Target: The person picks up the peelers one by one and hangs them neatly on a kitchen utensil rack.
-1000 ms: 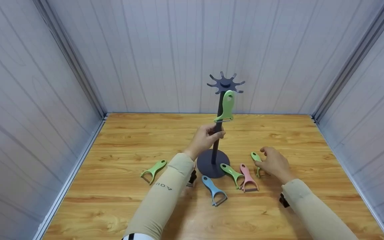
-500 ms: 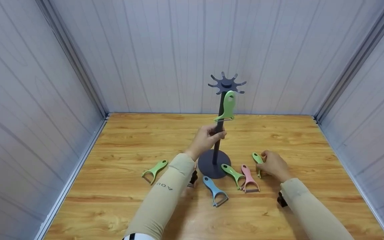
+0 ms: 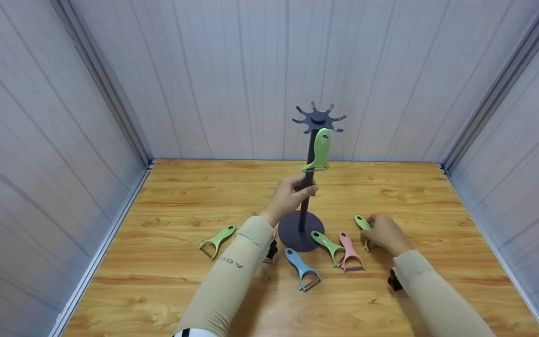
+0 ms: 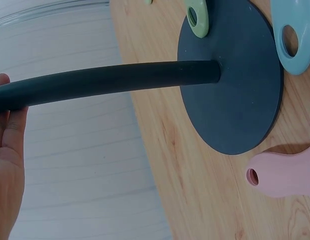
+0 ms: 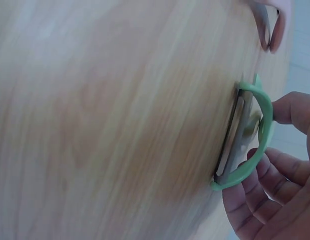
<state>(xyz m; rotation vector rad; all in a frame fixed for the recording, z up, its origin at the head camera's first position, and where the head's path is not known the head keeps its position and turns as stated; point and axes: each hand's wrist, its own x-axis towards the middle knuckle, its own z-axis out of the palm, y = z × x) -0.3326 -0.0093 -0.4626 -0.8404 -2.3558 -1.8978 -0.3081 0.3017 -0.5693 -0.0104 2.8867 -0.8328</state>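
In the head view my left hand [image 3: 288,199] grips the black pole [image 3: 303,210] of a stand with a round base and a star-shaped ring of hooks [image 3: 317,120] on top. From a front hook hangs a green peeler [image 3: 322,147]. To the right, my right hand [image 3: 385,232] pinches another green peeler [image 3: 362,222] low over the table. The right wrist view shows the thumb and fingers about that peeler's curved frame [image 5: 266,130], its blade facing the wood. My left fingers curl behind the pole in the left wrist view, partly out of frame.
A green peeler [image 3: 324,241] touches the base, beside a pink peeler [image 3: 346,243]. A blue peeler [image 3: 294,258] lies in front, another green one [image 3: 222,234] at left. A second pink peeler [image 4: 282,172] is mostly hidden by my left forearm in the head view. Walls enclose the table.
My right thumb and fingers have closed in on the right-hand green peeler, which has shifted slightly. My left hand keeps its hold on the pole.
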